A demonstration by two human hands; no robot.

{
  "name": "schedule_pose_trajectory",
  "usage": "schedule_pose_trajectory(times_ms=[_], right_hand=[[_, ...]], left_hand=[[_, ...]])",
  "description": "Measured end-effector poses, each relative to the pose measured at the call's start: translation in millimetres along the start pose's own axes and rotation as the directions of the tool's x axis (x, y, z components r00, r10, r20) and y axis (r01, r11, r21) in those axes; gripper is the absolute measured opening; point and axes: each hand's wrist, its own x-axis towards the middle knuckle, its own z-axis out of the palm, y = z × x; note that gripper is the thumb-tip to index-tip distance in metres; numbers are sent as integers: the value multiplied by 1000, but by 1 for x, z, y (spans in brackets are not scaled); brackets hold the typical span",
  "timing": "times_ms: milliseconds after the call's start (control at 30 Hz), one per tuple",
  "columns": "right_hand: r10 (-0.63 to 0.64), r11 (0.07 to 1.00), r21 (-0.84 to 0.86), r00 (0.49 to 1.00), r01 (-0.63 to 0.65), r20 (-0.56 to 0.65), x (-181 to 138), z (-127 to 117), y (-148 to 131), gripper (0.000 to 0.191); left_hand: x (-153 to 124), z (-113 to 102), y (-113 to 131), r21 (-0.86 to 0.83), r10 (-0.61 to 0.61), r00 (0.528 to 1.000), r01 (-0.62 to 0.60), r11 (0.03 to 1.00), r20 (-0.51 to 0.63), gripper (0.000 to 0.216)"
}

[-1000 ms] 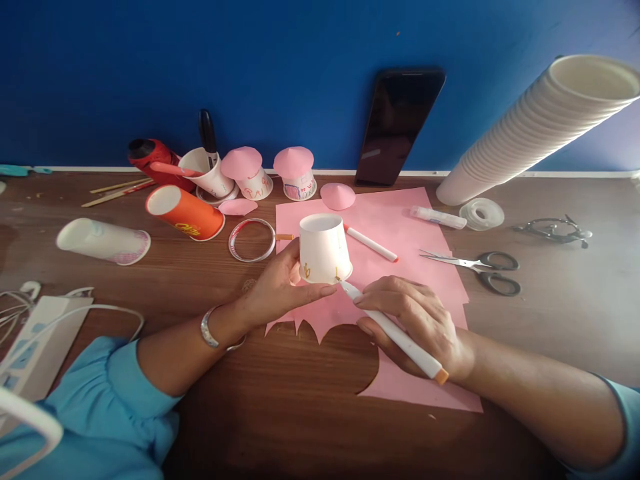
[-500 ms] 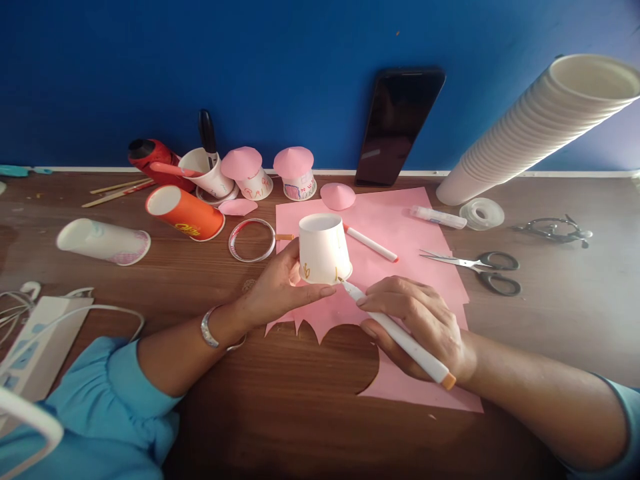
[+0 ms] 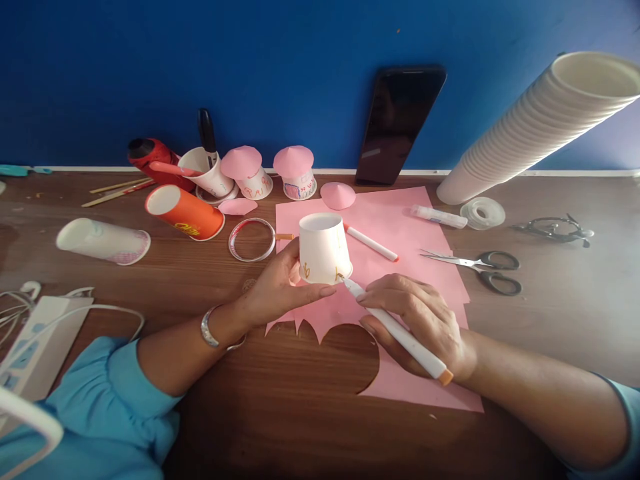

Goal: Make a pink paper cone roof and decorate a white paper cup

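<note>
My left hand (image 3: 285,277) is closed around a short white paper cup (image 3: 324,247), thumb along its lower rim. Small ochre marks show near that rim. In my right hand (image 3: 415,320) is a white marker (image 3: 407,343) with an orange end, its tip at the cup's lower right edge. Under both hands lies cut pink paper (image 3: 420,233). A red-tipped white marker (image 3: 373,243) rests on it behind the cup, and a pink paper cone (image 3: 338,196) sits at its back edge.
Two small cups with pink cone tops (image 3: 295,163) stand by the wall. Scissors (image 3: 480,263), a tape roll (image 3: 483,213) and a tall cup stack (image 3: 530,130) are on the right. An orange cup (image 3: 187,213) and a power strip (image 3: 43,347) lie left. A phone (image 3: 400,127) leans on the wall.
The marker tip has shifted slightly at the cup's lower right, and the ochre mark there has grown. My left hand and the cup stay nearly still.
</note>
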Motion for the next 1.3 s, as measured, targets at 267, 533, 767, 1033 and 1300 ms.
schedule_pose_trajectory(times_ms=[267, 533, 767, 1033, 1300], right_hand=[[-1, 999, 35, 1000, 0, 18, -2, 1, -1, 21], [-4, 998, 59, 999, 2, 34, -3, 2, -1, 19], [-5, 998, 61, 999, 3, 36, -2, 2, -1, 20], [-13, 999, 37, 1000, 12, 20, 0, -1, -3, 19], [-13, 1000, 23, 1000, 12, 24, -1, 0, -1, 17]], left_hand=[[0, -1, -2, 22, 28, 1000, -28, 999, -2, 61], [0, -1, -3, 15, 11, 1000, -11, 1000, -19, 60], [0, 0, -3, 11, 9, 999, -9, 1000, -35, 60], [0, 0, -4, 18, 16, 1000, -15, 1000, -27, 60], [0, -2, -4, 42, -1, 1000, 2, 999, -23, 57]])
